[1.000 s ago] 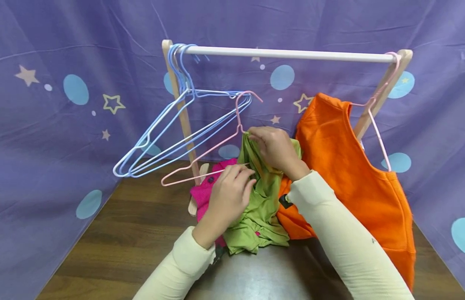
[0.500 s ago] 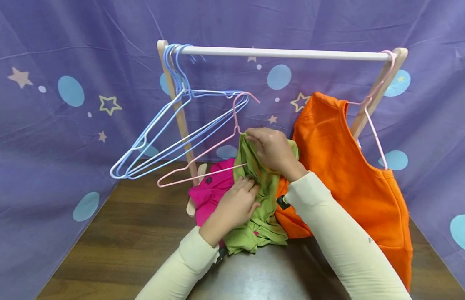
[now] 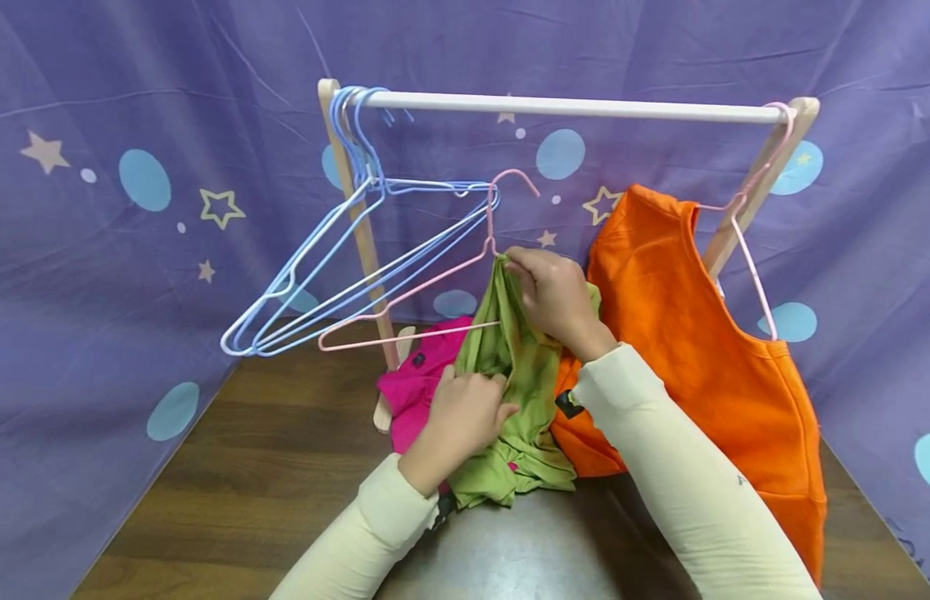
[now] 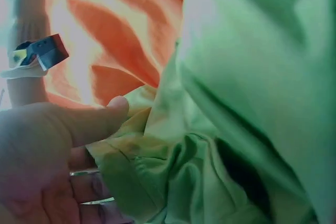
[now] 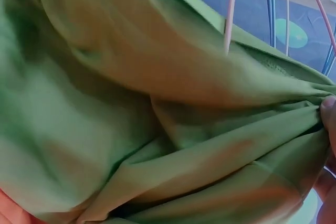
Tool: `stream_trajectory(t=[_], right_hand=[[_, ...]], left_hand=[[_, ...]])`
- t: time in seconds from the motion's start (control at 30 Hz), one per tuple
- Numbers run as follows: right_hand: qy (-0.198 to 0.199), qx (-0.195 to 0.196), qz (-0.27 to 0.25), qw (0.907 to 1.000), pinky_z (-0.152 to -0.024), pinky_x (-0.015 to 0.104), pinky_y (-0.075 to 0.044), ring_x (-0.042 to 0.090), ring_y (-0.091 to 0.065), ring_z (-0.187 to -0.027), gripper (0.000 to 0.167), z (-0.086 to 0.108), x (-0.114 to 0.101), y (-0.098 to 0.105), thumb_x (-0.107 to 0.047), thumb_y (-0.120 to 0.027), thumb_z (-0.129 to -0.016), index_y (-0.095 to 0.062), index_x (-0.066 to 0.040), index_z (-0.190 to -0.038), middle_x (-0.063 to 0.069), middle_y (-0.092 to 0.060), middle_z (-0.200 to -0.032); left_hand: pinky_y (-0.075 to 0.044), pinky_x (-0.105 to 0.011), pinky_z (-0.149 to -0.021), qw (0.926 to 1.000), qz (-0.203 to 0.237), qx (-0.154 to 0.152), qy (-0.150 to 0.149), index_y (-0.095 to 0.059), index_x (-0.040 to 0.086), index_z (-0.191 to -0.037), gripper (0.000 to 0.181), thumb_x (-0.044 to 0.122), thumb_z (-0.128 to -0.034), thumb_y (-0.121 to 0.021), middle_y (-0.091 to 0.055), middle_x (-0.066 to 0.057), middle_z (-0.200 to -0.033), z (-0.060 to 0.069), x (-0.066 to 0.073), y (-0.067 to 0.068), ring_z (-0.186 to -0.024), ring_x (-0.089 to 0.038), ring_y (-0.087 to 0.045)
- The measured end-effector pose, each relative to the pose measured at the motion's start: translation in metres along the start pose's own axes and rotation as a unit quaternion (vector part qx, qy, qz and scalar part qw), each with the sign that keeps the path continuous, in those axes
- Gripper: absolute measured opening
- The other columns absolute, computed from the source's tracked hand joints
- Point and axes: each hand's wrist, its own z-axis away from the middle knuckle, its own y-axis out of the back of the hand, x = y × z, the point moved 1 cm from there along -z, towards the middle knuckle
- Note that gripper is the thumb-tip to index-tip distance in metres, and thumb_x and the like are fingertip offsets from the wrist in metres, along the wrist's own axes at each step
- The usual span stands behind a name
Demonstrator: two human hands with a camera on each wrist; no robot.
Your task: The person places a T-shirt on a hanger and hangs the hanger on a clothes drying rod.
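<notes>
Green garment (image 3: 536, 383), partly over the pink hanger (image 3: 490, 223), was pinched by the right hand (image 3: 558, 300), fingers tight — presumably against slipping — lower folds touched by the left hand (image 3: 465, 412), fingers bent, grip unclear.

1. A rack (image 3: 555, 106) stands on the surface (image 3: 285, 433), a curtain (image 3: 450, 42) behind it.
2. Clustered hangers (image 3: 371, 185) hang at its left end, a vest (image 3: 720, 358) at its right.
3. Between them, a separate hanger (image 3: 489, 223) runs partly into the middle garment (image 3: 532, 383).
4. Right hand (image 3: 555, 300) is above left hand (image 3: 465, 412).
5. Another garment (image 3: 416, 392) lies left.
</notes>
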Motion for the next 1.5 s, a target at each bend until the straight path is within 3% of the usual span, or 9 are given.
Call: stream_trajectory(t=[0.27,0.43,0.6,0.73,0.83,1.03,1.13,1.23,1.5], right_hand=[[-0.019,0.027,0.008,0.9994,-0.080,0.047,-0.058,0.033,-0.073,-0.088,0.016,0.003,0.006,0.002,-0.009,-0.065,-0.099,-0.075,0.001,-0.108,0.015,-0.076,-0.097],[-0.020,0.048,0.006,0.9986,-0.081,0.047,-0.058,0.033,-0.073,-0.089,0.016,0.006,0.011,0.003,-0.009,-0.065,-0.100,-0.074,0.002,-0.106,0.016,-0.075,-0.097],[-0.033,0.073,0.000,0.9968,-0.083,0.048,-0.058,0.034,-0.073,-0.091,0.016,0.010,0.015,0.002,-0.010,-0.066,-0.099,-0.075,0.002,-0.107,0.017,-0.075,-0.098],[-0.043,0.081,-0.005,0.9958,-0.084,0.047,-0.057,0.034,-0.073,-0.091,0.017,0.013,0.017,0.003,-0.009,-0.065,-0.100,-0.074,0.003,-0.108,0.018,-0.075,-0.098],[-0.048,0.088,-0.001,0.9950,-0.086,0.049,-0.057,0.036,-0.073,-0.094,0.018,0.015,0.018,0.002,-0.009,-0.066,-0.099,-0.074,0.004,-0.108,0.020,-0.075,-0.100],[-0.064,0.115,0.000,0.9912,-0.087,0.049,-0.057,0.037,-0.073,-0.098,0.020,0.017,0.025,0.004,-0.005,-0.065,-0.099,-0.074,0.006,-0.113,0.022,-0.075,-0.106],[-0.074,0.118,-0.001,0.9902,-0.087,0.048,-0.057,0.036,-0.073,-0.097,0.019,0.018,0.029,0.007,-0.004,-0.062,-0.100,-0.073,0.006,-0.112,0.021,-0.075,-0.106],[-0.085,0.115,0.005,0.9898,-0.084,0.048,-0.057,0.036,-0.073,-0.093,0.018,0.019,0.032,0.010,-0.005,-0.060,-0.101,-0.073,0.006,-0.108,0.020,-0.074,-0.102],[-0.102,0.103,0.015,0.9893,-0.065,0.047,-0.050,0.031,-0.062,-0.066,0.013,0.021,0.040,0.015,-0.006,-0.061,-0.100,-0.071,0.001,-0.097,0.015,-0.071,-0.084]], left_hand=[[-0.044,-0.044,-0.075,0.9993,0.035,0.012,0.005,-0.070,0.015,-0.077,0.028,0.039,-0.0922,-0.075,-0.070,-0.004,-0.072,0.004,-0.010,0.020,-0.070,-0.029,-0.068],[-0.047,-0.047,-0.076,0.9983,0.055,0.007,0.021,-0.070,0.014,-0.078,0.021,0.028,-0.0909,-0.077,-0.071,-0.008,-0.076,0.012,-0.030,0.042,-0.077,-0.034,-0.070],[-0.049,-0.051,-0.080,0.9932,0.109,-0.019,0.038,-0.064,0.018,-0.071,0.027,0.030,-0.0921,-0.076,-0.062,0.003,-0.066,0.020,-0.054,0.061,-0.079,-0.028,-0.069],[-0.046,-0.047,-0.072,0.9859,0.149,-0.048,0.058,-0.060,0.020,-0.067,0.036,0.038,-0.0958,-0.071,-0.053,0.006,-0.060,0.027,-0.070,0.073,-0.065,-0.019,-0.058],[-0.044,-0.042,-0.066,0.9843,0.162,-0.039,0.057,-0.060,0.018,-0.069,0.037,0.039,-0.0977,-0.069,-0.050,0.004,-0.056,0.031,-0.079,0.081,-0.054,-0.016,-0.050],[-0.036,-0.035,-0.058,0.9805,0.182,0.067,0.031,-0.054,0.017,-0.068,0.037,0.033,-0.0980,-0.070,-0.033,0.008,-0.055,0.039,-0.092,0.095,-0.052,-0.012,-0.036],[-0.032,-0.032,-0.054,0.9702,0.200,0.135,0.020,-0.050,0.017,-0.067,0.040,0.031,-0.0976,-0.071,-0.027,0.010,-0.058,0.042,-0.098,0.101,-0.053,-0.010,-0.030],[-0.032,-0.031,-0.053,0.9583,0.209,0.195,0.011,-0.058,0.016,-0.069,0.033,0.029,-0.0971,-0.071,-0.032,0.010,-0.057,0.045,-0.103,0.106,-0.053,-0.010,-0.031],[-0.035,-0.032,-0.058,0.9342,0.215,0.284,0.003,-0.071,0.010,-0.078,0.017,0.018,-0.0923,-0.077,-0.044,0.007,-0.054,0.053,-0.113,0.113,-0.050,-0.011,-0.037]])
